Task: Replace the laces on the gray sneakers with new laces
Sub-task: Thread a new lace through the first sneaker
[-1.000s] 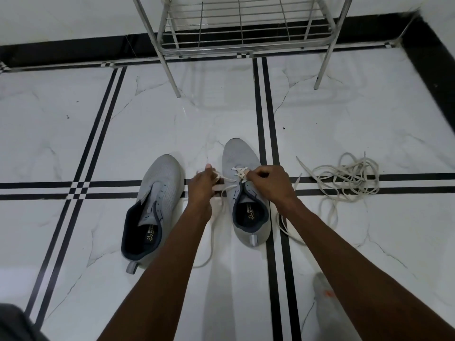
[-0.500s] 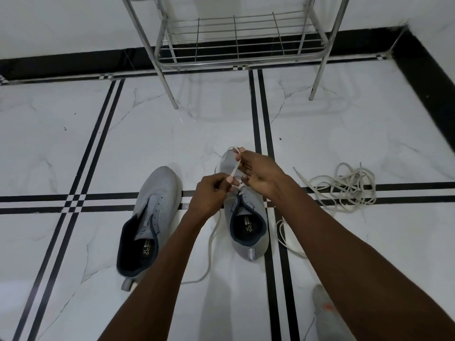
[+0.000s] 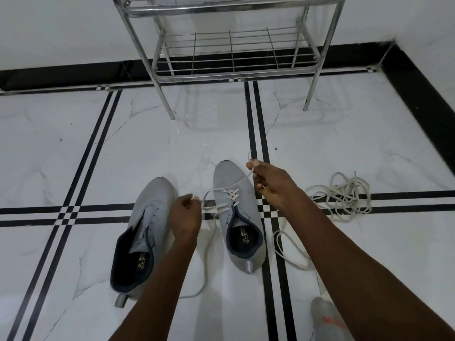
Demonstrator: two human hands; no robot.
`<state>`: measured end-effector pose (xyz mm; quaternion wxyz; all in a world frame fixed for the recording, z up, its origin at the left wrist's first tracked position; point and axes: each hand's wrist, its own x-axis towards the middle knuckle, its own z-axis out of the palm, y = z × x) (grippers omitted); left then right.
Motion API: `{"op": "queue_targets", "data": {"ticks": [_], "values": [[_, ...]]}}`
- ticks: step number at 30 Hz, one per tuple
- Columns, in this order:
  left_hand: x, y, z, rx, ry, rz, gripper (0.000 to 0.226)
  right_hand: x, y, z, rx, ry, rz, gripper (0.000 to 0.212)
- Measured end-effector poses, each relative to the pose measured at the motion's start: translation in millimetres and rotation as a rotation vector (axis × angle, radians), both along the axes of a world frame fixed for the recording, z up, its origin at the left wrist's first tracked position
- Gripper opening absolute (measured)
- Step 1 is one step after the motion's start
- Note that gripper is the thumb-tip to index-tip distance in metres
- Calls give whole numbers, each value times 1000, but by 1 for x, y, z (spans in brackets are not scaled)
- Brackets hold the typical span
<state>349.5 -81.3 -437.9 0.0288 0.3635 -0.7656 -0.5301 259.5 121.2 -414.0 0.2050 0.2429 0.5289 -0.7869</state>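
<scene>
Two gray sneakers stand on the white floor. The left sneaker (image 3: 147, 232) has no lace in its eyelets. The right sneaker (image 3: 236, 212) carries a white lace (image 3: 231, 196) crossed through its front eyelets. My right hand (image 3: 268, 182) pinches one lace strand above and to the right of the toe, pulling it taut. My left hand (image 3: 186, 215) pinches the other strand between the two shoes. The slack of that strand trails down along the floor toward me.
A tangled pile of white laces (image 3: 342, 195) lies to the right of the shoes, with a loop (image 3: 288, 249) near my right forearm. A metal wire rack (image 3: 231, 52) stands against the far wall. A gray socked foot (image 3: 327, 321) shows at the bottom right.
My hands were together over the right sneaker; now they have drawn apart, the right up and to the right, the left down and to the left, stretching the lace. The camera tilted up.
</scene>
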Motion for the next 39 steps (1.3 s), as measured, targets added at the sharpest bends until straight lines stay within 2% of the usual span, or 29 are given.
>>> {"op": "queue_targets", "data": {"ticks": [2, 3, 6, 8, 10, 16, 19, 24, 29, 33, 39], "values": [[-9, 6, 12, -186, 189, -83, 22, 8, -6, 3, 35, 41, 52, 15], [-16, 11, 21, -186, 241, -149, 23, 11, -9, 5, 40, 59, 70, 16], [-34, 27, 43, 58, 133, -314, 28, 23, -17, 8, 115, 116, 171, 17], [-46, 32, 48, 253, 101, -332, 32, 30, -23, 10, 184, 147, 237, 17], [-53, 35, 52, 371, 135, -299, 32, 36, -26, 13, 227, 166, 263, 18], [-51, 36, 49, 399, 243, -259, 19, 45, -27, 12, 304, 212, 288, 18], [-43, 30, 43, 307, 288, -238, 18, 49, -16, 9, 586, 326, 371, 27], [-19, 27, 28, 12, 306, -392, 16, 60, 0, 12, 951, 443, 811, 40], [5, 36, 11, -103, 310, -358, 11, 72, -15, 0, 1222, 678, 786, 17], [17, 42, 4, -162, 267, -392, 11, 72, -10, -3, 1097, 663, 620, 19], [20, 51, 5, -236, 272, -433, 9, 70, 2, -4, 641, 229, 407, 15]]}}
